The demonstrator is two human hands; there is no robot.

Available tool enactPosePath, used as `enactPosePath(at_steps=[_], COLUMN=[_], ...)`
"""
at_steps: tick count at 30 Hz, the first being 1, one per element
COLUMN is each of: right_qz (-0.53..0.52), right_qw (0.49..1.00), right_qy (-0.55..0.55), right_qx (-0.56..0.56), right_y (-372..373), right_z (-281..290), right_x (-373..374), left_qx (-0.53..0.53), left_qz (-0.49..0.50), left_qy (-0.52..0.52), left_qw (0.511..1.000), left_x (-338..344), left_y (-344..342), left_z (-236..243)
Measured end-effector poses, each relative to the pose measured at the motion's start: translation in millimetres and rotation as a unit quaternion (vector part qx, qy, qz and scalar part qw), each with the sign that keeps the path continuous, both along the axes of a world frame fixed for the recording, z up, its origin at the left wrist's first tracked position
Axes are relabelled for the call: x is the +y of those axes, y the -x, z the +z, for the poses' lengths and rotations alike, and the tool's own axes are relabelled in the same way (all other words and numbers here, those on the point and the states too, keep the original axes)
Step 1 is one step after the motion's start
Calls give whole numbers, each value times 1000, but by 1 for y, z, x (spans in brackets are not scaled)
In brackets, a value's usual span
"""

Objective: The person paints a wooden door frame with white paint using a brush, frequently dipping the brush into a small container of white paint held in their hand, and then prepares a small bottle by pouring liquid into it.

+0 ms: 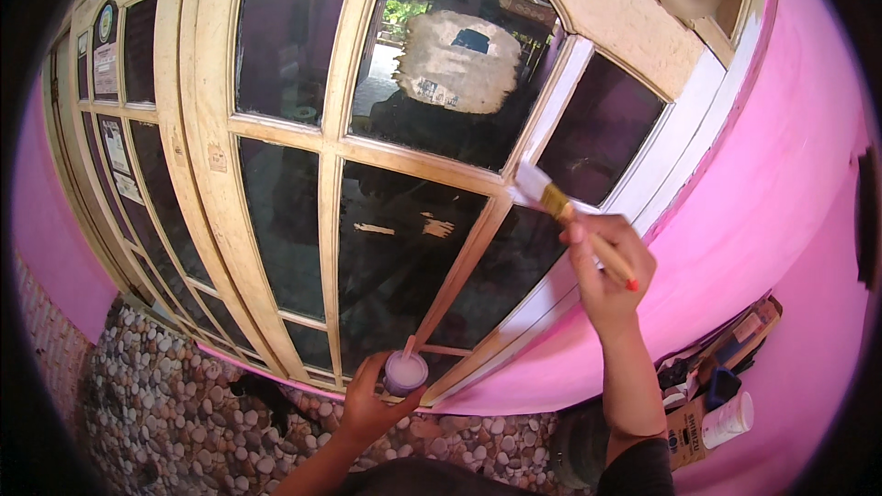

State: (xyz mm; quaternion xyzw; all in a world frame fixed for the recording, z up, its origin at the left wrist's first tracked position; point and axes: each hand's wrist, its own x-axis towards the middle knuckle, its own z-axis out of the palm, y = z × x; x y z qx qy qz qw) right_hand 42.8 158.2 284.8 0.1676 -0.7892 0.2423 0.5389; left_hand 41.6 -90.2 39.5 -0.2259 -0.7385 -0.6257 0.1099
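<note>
My right hand [611,262] grips the wooden handle of a paintbrush [558,202], fingers wrapped round it. The brush's white-coated bristles touch the cream window frame [413,163] where an upright bar meets a crossbar. White paint covers the upright bar above the brush and the frame's right side; the other bars look cream or bare wood. Lower down, my left hand [372,404] is closed around a small cup of pale paint [406,371]. A flat stick leans out of the cup at its far rim. Dark glass panes [404,248] fill the frame.
Pink wall [781,156] curves along the right. At the lower right stand a cardboard box [686,432], a white tub [728,420] and a dark bucket [581,445]. A dark animal-like shape [266,395] lies on the pebbled floor [175,404]. Torn paper [459,64] sticks to the arched pane.
</note>
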Motion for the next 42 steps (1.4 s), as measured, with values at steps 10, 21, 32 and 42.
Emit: enactPosePath(at_steps=[10,21,32,42], right_qz=[4,10,18,-1], right_qw=[1000,996,998,998], right_qy=[-8,-65,-53,-64], right_qx=[17,-54,-30,-28], right_y=[13,-4,-6,1], right_z=[40,22,45,64], right_x=[7,2,13,13], left_qx=[3,20,7,22], left_qz=[-22,-2,-4,-8], left_qy=[3,-5,12,9], left_qw=[1000,1000,1000,1000], left_x=[0,-7,-7,-6], left_y=[-3,-8,-8,-8], left_z=[1,3,-7,-6])
